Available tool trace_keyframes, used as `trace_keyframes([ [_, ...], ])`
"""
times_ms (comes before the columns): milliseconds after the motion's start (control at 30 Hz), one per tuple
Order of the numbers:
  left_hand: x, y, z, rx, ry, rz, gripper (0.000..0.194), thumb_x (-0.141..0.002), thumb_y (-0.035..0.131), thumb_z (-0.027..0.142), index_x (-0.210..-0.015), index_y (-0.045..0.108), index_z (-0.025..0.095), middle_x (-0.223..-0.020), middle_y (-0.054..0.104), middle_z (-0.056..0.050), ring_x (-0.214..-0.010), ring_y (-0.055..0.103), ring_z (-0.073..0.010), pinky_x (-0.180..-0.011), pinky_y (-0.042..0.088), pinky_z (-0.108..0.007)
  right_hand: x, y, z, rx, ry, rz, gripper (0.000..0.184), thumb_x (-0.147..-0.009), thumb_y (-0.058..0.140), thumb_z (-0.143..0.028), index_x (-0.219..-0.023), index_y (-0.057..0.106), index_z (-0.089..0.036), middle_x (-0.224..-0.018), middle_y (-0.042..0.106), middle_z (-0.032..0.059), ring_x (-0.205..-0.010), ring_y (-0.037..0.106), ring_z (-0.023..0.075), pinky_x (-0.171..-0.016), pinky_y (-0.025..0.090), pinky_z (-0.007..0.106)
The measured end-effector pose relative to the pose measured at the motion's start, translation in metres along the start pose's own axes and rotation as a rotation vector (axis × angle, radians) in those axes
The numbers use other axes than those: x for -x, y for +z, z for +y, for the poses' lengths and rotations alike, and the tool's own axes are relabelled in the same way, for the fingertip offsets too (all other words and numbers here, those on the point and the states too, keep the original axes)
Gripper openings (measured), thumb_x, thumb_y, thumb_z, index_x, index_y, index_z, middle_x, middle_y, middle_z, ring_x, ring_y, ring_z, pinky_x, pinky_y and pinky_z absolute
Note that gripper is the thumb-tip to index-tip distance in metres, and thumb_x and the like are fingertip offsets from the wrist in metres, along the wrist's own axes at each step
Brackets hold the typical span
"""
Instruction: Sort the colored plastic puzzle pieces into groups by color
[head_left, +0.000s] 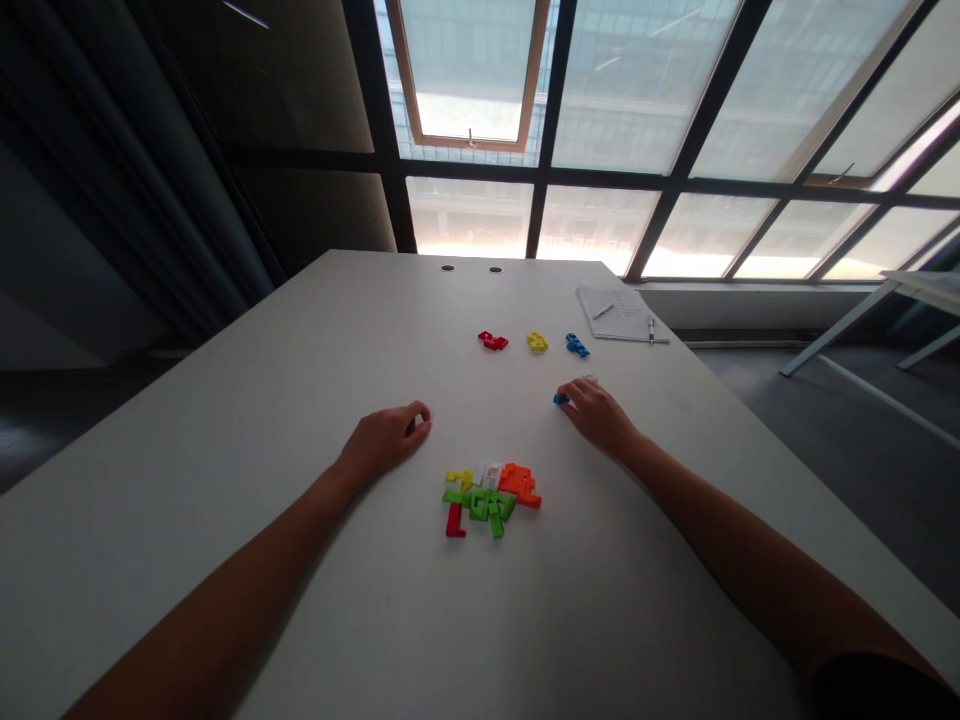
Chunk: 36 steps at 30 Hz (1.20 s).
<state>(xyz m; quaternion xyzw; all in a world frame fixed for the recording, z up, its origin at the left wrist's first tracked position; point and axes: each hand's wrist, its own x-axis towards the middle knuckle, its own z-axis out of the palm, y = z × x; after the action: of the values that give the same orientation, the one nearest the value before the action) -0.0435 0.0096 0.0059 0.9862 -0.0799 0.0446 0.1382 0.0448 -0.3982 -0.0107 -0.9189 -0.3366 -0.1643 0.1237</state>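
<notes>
My right hand (596,412) has its fingers closed on a small blue plastic piece (560,399), low over the table or touching it. A whitish piece (589,378) shows just behind that hand, partly hidden. My left hand (386,438) rests on the table with its fingers curled, and what they hold, if anything, is hidden. Between my forearms lies a mixed pile of plastic pieces: green (480,503), orange (519,483), yellow (460,479), white (491,475) and a red L-shaped one (454,520). Farther back sit small groups of red pieces (493,341), yellow pieces (537,342) and blue pieces (577,345).
The white table (360,330) stretches away toward the windows. Papers with writing (619,315) and pens lie near its right edge. Two round cable holes show at the far end. Another table (922,290) stands to the right, and a dark curtain (142,150) hangs at the left.
</notes>
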Motion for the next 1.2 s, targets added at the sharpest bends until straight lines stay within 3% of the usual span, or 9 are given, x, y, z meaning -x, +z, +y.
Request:
trace_keyframes([
  [100,0.000,0.000,0.000,0.000,0.002,0.000,0.030,-0.099,0.047,0.048,-0.106,0.068,0.027,-0.080,0.072,0.001,-0.070,0.065,-0.0191,-0.064,0.038,-0.029,0.000,0.000,-0.002,-0.078,0.001,-0.004,0.017,-0.102,0.058,-0.014,-0.114,0.070,-0.017,-0.110,0.073,0.0137,-0.095,0.068,0.0262,-0.086,0.054,0.038],
  [300,0.000,0.002,-0.001,0.002,0.006,0.007,0.030,-0.099,0.047,0.048,-0.106,0.068,0.028,-0.080,0.072,0.000,-0.070,0.065,-0.0193,-0.063,0.037,-0.028,0.000,0.001,-0.007,-0.135,-0.045,-0.018,0.023,-0.108,0.051,-0.021,-0.112,0.073,-0.016,-0.109,0.074,0.0138,-0.096,0.070,0.0253,-0.090,0.055,0.038],
  [433,-0.001,0.002,-0.001,0.007,0.001,0.011,0.030,-0.099,0.047,0.049,-0.105,0.068,0.028,-0.080,0.073,0.000,-0.070,0.065,-0.0193,-0.063,0.037,-0.028,-0.001,0.000,-0.010,-0.050,-0.089,-0.045,0.030,-0.108,0.050,-0.023,-0.129,0.072,-0.018,-0.120,0.075,0.0142,-0.107,0.068,0.0267,-0.099,0.052,0.041],
  [533,-0.001,0.002,0.000,0.002,-0.004,0.011,0.030,-0.098,0.047,0.049,-0.105,0.068,0.028,-0.079,0.072,0.001,-0.070,0.065,-0.0193,-0.063,0.037,-0.029,-0.012,-0.002,-0.012,0.061,-0.084,-0.105,0.034,-0.106,0.055,-0.022,-0.135,0.070,-0.018,-0.126,0.074,0.0144,-0.114,0.066,0.0282,-0.103,0.049,0.042],
  [667,-0.002,0.001,0.002,-0.015,-0.010,0.009,0.030,-0.098,0.047,0.048,-0.105,0.068,0.028,-0.079,0.072,0.001,-0.070,0.066,-0.0194,-0.063,0.037,-0.029,-0.045,-0.006,-0.009,0.156,-0.024,-0.200,0.025,-0.103,0.059,-0.022,-0.121,0.077,-0.018,-0.118,0.078,0.0135,-0.113,0.066,0.0280,-0.100,0.046,0.039],
  [867,-0.001,0.000,0.002,-0.029,-0.005,0.011,0.029,-0.099,0.046,0.048,-0.105,0.067,0.028,-0.081,0.073,0.000,-0.072,0.067,-0.0194,-0.063,0.038,-0.029,-0.084,-0.009,0.027,0.253,0.043,-0.278,0.024,-0.098,0.059,-0.012,-0.102,0.082,-0.018,-0.102,0.081,0.0140,-0.106,0.069,0.0287,-0.095,0.047,0.037],
  [1033,-0.002,0.000,0.002,-0.031,-0.003,0.005,0.029,-0.099,0.046,0.048,-0.105,0.067,0.028,-0.081,0.074,0.000,-0.072,0.068,-0.0201,-0.062,0.039,-0.029,-0.093,-0.011,0.065,0.207,0.174,-0.303,0.027,-0.094,0.065,-0.013,-0.110,0.084,-0.024,-0.109,0.081,0.0103,-0.102,0.074,0.0251,-0.090,0.052,0.031],
  [1200,-0.003,0.001,0.001,-0.035,0.002,0.000,0.029,-0.099,0.046,0.047,-0.105,0.067,0.028,-0.081,0.074,0.000,-0.072,0.068,-0.0201,-0.063,0.040,-0.029,-0.096,-0.014,0.081,0.132,0.253,-0.324,0.021,-0.094,0.069,-0.015,-0.109,0.083,-0.022,-0.108,0.082,0.0093,-0.100,0.076,0.0234,-0.087,0.053,0.027],
])
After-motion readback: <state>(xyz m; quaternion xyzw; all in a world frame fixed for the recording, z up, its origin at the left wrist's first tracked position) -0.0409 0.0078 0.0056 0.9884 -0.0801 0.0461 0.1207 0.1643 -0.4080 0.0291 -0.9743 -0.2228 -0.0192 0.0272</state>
